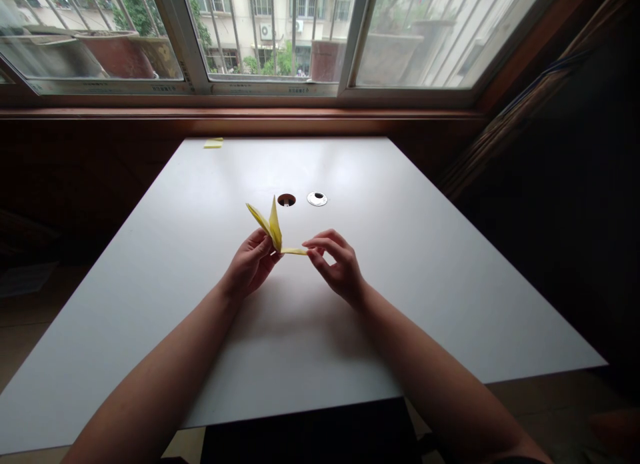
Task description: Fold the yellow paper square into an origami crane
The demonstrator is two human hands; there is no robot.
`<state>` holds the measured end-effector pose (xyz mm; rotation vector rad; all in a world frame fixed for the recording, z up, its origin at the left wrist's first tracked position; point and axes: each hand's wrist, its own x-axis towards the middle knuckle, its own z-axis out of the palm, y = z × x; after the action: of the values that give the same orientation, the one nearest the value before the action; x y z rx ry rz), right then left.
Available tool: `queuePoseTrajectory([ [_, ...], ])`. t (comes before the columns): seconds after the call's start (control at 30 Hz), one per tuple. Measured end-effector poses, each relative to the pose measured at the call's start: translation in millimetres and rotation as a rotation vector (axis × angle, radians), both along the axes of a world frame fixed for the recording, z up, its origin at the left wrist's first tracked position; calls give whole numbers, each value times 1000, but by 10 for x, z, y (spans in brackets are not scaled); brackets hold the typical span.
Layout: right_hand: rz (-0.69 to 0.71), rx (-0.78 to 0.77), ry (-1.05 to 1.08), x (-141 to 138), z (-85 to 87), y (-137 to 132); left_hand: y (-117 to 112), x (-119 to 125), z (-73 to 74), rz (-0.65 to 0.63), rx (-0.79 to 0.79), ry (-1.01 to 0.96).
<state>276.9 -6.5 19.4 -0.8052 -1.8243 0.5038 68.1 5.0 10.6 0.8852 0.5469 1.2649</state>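
A folded yellow paper crane (276, 232) is held above the middle of the table between my two hands. Two pointed flaps rise from its body, and a thin strip reaches out to the right. My left hand (251, 259) pinches the body, thumb in front and fingers partly hidden behind the paper. At the tip of the thin strip, my right hand (336, 261) closes its thumb and index finger on the paper, with the other fingers curled loosely.
The white table (425, 284) stands below a barred window. Beyond my hands are a round hole (287, 200) in the tabletop and a round silver cover (317, 199). A small yellow paper piece (213, 143) lies at the far left edge. A dark curtain (530, 97) hangs at the right.
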Motion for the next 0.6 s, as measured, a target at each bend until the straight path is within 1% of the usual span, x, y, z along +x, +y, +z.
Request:
queuePoseTrajectory([
  [0.1,43,17,-72,-10,-20,25,-7,-1,8,-8,-1,2],
  [0.2,-15,50,-104,-20,-54,56,-11,-3,9,-22,-9,5],
  [0.37,-164,33,-40,-7,-54,59,-12,0,-22,-64,-15,40],
  [0.47,-182,30,11,-8,-17,41,-14,3,-55,-115,-22,86],
  [0.6,-194,53,78,-25,15,38,-14,5,-84,-144,-30,137],
])
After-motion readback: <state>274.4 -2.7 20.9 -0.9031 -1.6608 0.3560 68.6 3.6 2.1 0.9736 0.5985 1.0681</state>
